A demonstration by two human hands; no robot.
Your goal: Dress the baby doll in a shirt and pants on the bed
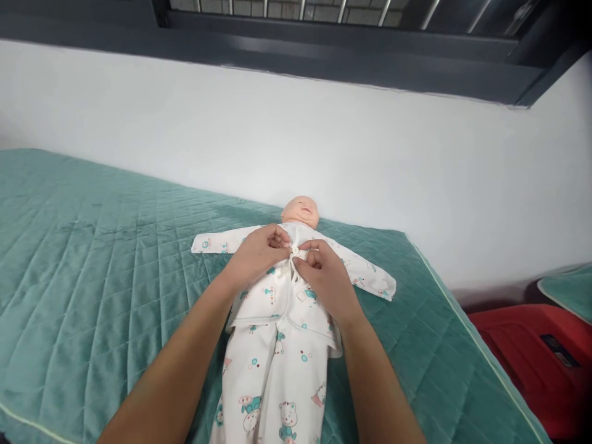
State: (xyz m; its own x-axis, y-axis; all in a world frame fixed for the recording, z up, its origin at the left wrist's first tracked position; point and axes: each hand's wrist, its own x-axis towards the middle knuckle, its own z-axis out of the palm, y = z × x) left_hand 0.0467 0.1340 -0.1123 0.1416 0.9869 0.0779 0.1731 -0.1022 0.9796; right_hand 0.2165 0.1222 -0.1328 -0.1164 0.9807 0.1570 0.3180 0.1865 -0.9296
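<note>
A baby doll (300, 211) lies on its back, dressed in a white printed jacket (272, 296) and matching trousers (272, 382). Both sleeves are spread out to the sides. My left hand (263, 251) pinches the jacket's front edge on the chest, close beside a small round button (295, 250). From the other side my right hand (324, 271) grips the front edge by the same button, thumb and forefinger bent together. Below the button the jacket's two front edges meet loosely, with a small gap under my fingers. Whether the button is through its hole cannot be made out.
A green quilted cover (115, 259) spreads under the doll, its right edge sloping down toward a red plastic object (522, 351). Behind the doll's head rises a white wall (277, 129), below a dark window frame (296, 52) with metal bars.
</note>
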